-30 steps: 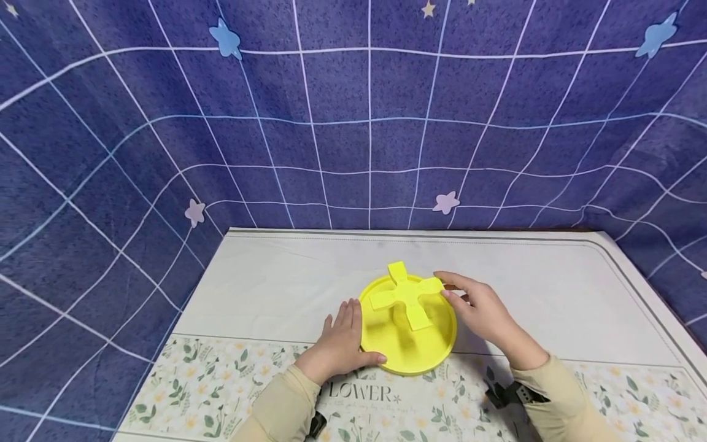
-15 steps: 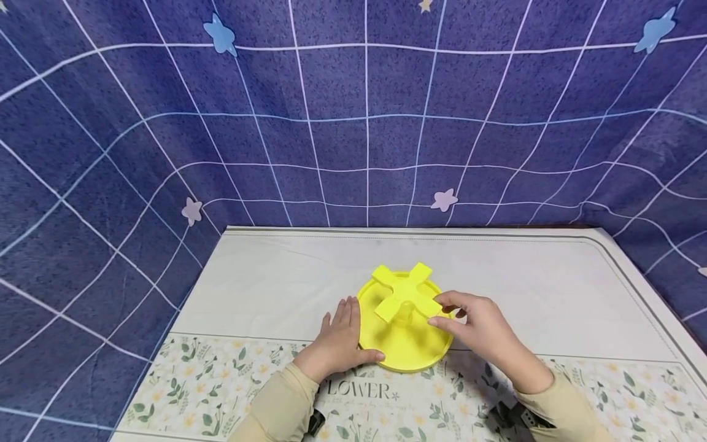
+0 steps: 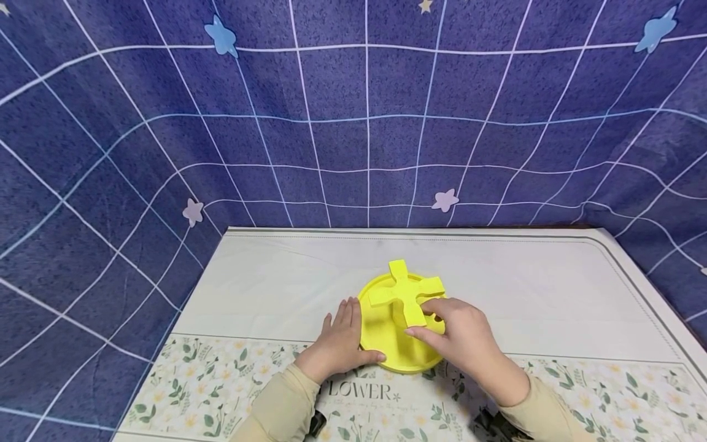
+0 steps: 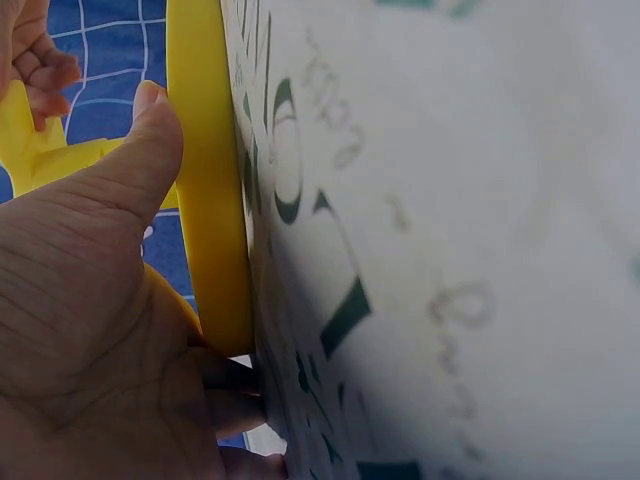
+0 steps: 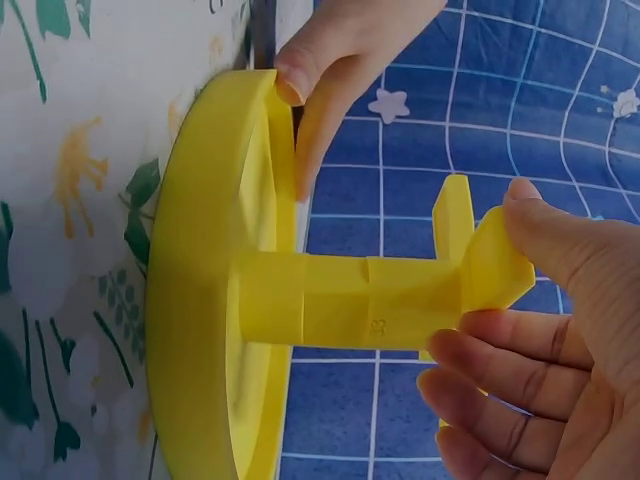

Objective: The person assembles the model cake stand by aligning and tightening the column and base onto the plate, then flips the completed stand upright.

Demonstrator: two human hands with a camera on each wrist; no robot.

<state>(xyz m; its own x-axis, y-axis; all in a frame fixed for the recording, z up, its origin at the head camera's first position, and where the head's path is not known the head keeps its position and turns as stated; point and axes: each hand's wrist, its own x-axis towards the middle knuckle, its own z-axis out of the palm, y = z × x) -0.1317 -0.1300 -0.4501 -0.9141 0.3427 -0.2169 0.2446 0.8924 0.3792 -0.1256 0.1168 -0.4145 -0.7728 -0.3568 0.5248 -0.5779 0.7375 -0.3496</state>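
A round yellow base (image 3: 381, 341) with a raised rim lies on the table. From its middle rises a thick yellow post (image 5: 340, 300), topped by a cross-shaped yellow piece (image 3: 405, 293) with flat arms. My right hand (image 3: 461, 334) pinches the near arm of this cross, thumb at the tip and index finger along the side; the other fingers curve below it in the right wrist view. My left hand (image 3: 339, 341) rests against the base's left edge, fingers straight. Its thumb (image 4: 150, 150) lies over the front rim.
A white tablecloth (image 3: 287, 270) with a flower-printed band and the lettering "FLOWER" covers the table. Behind and at both sides hangs a blue curtain (image 3: 331, 141) with a line grid and stars. Dark wrist devices sit under both cuffs.
The cross has turned clockwise as seen from above. My right hand has swung from the right side of it toward the near side. The left hand has stayed on the base.
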